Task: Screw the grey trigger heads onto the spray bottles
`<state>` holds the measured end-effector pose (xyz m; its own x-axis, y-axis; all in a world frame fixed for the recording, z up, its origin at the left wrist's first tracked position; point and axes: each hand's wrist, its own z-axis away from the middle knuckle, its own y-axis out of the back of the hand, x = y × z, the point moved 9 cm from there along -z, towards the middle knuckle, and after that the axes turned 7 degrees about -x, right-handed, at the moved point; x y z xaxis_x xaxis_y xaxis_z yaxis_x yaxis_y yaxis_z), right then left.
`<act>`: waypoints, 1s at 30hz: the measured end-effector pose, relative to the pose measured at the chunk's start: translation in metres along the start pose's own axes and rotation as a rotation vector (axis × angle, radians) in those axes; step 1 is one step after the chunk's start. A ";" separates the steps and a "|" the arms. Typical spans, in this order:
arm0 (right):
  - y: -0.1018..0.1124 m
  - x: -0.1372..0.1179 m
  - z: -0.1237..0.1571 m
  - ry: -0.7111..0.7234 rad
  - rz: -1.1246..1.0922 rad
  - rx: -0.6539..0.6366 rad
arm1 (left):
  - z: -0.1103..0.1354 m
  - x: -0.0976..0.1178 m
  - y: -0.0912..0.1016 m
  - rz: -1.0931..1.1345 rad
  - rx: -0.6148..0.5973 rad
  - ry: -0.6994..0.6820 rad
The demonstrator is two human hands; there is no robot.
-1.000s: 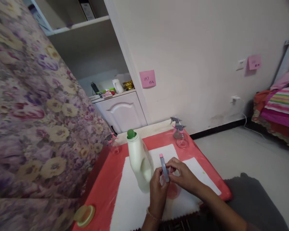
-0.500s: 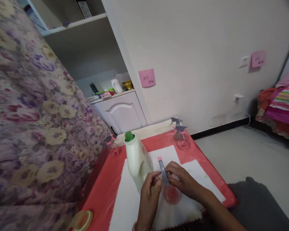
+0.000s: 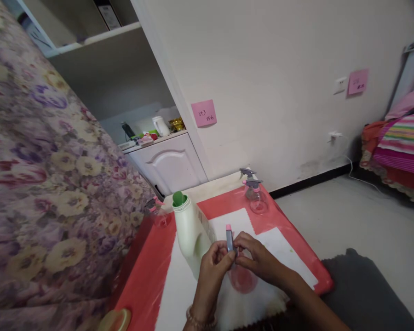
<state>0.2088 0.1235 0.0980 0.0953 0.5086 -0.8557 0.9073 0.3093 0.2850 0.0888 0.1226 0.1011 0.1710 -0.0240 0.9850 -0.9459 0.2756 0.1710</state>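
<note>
A clear spray bottle [image 3: 244, 279] with a grey trigger head [image 3: 229, 239] and a pink nozzle tip stands on white paper [image 3: 179, 303] close to me. My left hand [image 3: 214, 262] is closed on the head, its thumb lying across the grey top. From the other side my right hand [image 3: 253, 253] grips the head just below the nozzle, fingers bent. The bottle's neck is hidden by my fingers. Left of my hands stands a pale green jug [image 3: 189, 230] with an uncapped mouth and a green piece [image 3: 179, 198] set in it.
More spray bottles [image 3: 258, 202] stand at the table's far right corner, another [image 3: 160, 216] at the left. A round yellowish lid or tub [image 3: 119, 319] sits near left. A floral curtain [image 3: 65, 207] borders the left side; a dark grey seat [image 3: 362, 294] is at right.
My left hand has closed in on the spray head, its thumb now over the grey top. My right hand stays on the head. The view has shifted slightly.
</note>
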 end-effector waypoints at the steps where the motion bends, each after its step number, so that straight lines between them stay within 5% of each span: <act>1: 0.000 0.001 0.000 -0.003 -0.001 0.011 | 0.000 -0.001 0.000 0.022 0.002 0.008; 11: 0.004 0.002 0.002 0.007 0.097 0.100 | 0.001 -0.005 0.000 0.093 0.077 -0.001; 18: -0.001 0.009 0.010 -0.010 0.185 0.313 | 0.005 0.003 0.000 0.113 0.122 -0.022; 26: -0.003 -0.002 0.006 0.044 0.117 0.131 | 0.009 0.004 0.001 0.094 0.149 -0.018; 30: 0.000 0.005 0.008 0.006 0.153 0.274 | 0.009 0.003 0.003 0.103 0.167 -0.018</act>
<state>0.2131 0.1195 0.0898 0.2378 0.5375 -0.8091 0.9592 0.0011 0.2826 0.0839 0.1145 0.1048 0.0673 -0.0215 0.9975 -0.9910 0.1147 0.0694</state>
